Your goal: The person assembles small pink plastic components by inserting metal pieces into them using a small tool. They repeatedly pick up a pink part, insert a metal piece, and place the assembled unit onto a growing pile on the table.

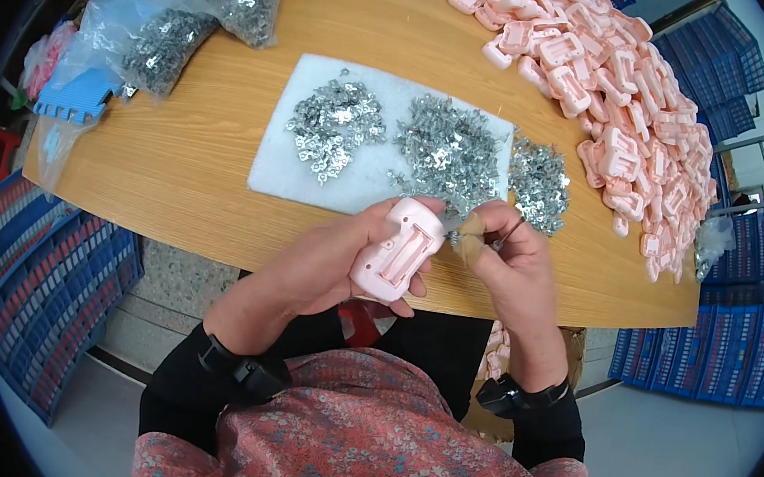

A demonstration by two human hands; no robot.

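My left hand (341, 258) is wrapped round a pale pink plastic housing (399, 251), its slotted, hollow side facing up. Close by its right edge, my right hand (512, 254) is closed in a pinch, with tan covers on the fingertips. Something small and metallic shows at those fingertips, too small to name. Just beyond both hands lie heaps of small silvery metal clips (449, 149), two of them on a white foam sheet (271, 161). A third heap of clips (539, 187) rests at the sheet's right edge, partly on the wood.
Many pink housings (621, 155) are piled along the right of the wooden table (180, 153). Clear bags of metal clips (170, 47) and a blue foam piece (76, 95) lie at the far left. Blue racks (56, 274) stand on both sides of the table.
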